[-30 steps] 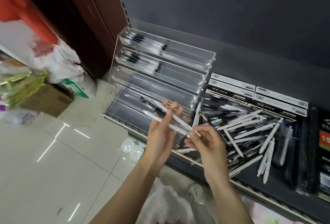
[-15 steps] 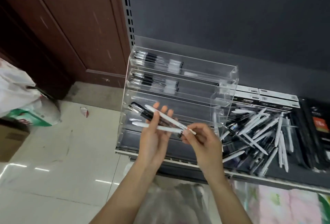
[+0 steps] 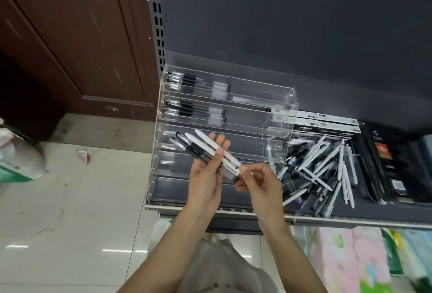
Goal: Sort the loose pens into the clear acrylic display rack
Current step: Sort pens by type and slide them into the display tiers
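Observation:
A clear acrylic display rack (image 3: 284,105) with stepped tiers stands on the grey shelf. Its top two tiers hold rows of black-capped pens (image 3: 194,82); the lower tiers look bare. My left hand (image 3: 205,178) is in front of the rack, shut on a bunch of pens (image 3: 203,149), some white and some black, fanned up to the left. My right hand (image 3: 259,182) pinches the lower ends of that bunch. A loose pile of white and black pens (image 3: 322,168) lies on the shelf right of the rack.
Flat black and white pen boxes (image 3: 327,124) sit behind the pile, with dark packets (image 3: 385,159) to the right. The shelf's front rail (image 3: 350,219) runs below. A brown door (image 3: 70,47) and tiled floor with bags (image 3: 18,164) are to the left. Pastel packs (image 3: 346,257) sit below.
The view has swung right and up, so the rack now sits centred. The pens in my left hand have been gathered from a crossed spread into a tighter bunch.

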A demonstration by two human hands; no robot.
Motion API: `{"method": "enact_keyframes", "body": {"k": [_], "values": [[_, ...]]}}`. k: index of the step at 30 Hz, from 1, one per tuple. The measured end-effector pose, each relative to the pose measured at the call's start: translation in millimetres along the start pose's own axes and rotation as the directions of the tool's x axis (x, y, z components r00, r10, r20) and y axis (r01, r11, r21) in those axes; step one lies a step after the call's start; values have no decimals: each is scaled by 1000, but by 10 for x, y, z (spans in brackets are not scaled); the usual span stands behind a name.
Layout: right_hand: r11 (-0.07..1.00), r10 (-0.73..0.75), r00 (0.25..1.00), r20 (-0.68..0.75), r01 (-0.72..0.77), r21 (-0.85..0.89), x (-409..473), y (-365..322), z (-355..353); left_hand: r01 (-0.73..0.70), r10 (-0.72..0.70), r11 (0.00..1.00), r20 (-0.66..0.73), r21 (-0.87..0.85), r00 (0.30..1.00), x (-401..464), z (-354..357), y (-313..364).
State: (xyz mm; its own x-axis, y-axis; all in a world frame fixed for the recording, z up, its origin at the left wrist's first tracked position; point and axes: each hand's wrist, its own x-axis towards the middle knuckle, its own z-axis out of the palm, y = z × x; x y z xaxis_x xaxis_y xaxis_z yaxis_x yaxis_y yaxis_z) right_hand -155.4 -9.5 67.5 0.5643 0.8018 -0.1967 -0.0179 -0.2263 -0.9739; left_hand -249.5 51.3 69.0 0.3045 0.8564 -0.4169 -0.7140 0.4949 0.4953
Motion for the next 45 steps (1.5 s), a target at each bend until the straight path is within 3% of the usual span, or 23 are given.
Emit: {"method": "enact_keyframes", "body": {"k": [5,10,13,16,19,23,28,31,33,35,38,40,42,44,45], "values": [[955,-134,976,175,174,-239,167,-78,-124,-25,24,998,19,60,1000,11,57,35],[884,-286,908,308,374,-281,391,-244,-263,-53,48,997,70,64,996,36,203,-34],[809,-395,876,277,475,-347,555,-329,-415,-61,57,997,88,43,994,64,291,-47],[610,-572,790,221,589,-530,833,-461,-679,-36,38,999,83,-35,996,123,315,-63],[316,-642,686,344,645,-696,1130,-557,-834,-3,12,995,90,-104,996,164,273,-53],[47,-569,628,532,670,-741,1387,-577,-771,-16,27,990,76,-143,997,217,177,-16],[-114,-305,637,708,713,-691,1572,-614,-704,-66,70,982,16,-179,997,257,96,38],[-78,-115,602,790,787,-611,1662,-679,-684,-79,77,978,-18,-193,997,262,67,43],[-14,-27,592,806,806,-592,1731,-743,-662,-82,76,977,-38,-198,996,261,47,27],[-18,24,574,818,819,-574,1803,-779,-639,-79,71,977,-48,-198,996,256,41,3],[-33,0,576,817,817,-576,1815,-789,-605,-64,55,979,-50,-194,997,253,59,-22],[-1,-134,570,811,818,-575,1717,-824,-572,-55,48,983,-46,-177,998,253,98,-46],[235,-289,568,771,823,-518,1464,-865,-489,-58,55,987,-28,-152,998,252,158,-65],[480,-251,619,744,747,-459,1134,-867,-382,-66,67,985,0,-159,998,250,221,-85],[530,-193,640,743,706,-470,1004,-832,-338,-69,72,981,13,-181,997,252,250,-96]]}}
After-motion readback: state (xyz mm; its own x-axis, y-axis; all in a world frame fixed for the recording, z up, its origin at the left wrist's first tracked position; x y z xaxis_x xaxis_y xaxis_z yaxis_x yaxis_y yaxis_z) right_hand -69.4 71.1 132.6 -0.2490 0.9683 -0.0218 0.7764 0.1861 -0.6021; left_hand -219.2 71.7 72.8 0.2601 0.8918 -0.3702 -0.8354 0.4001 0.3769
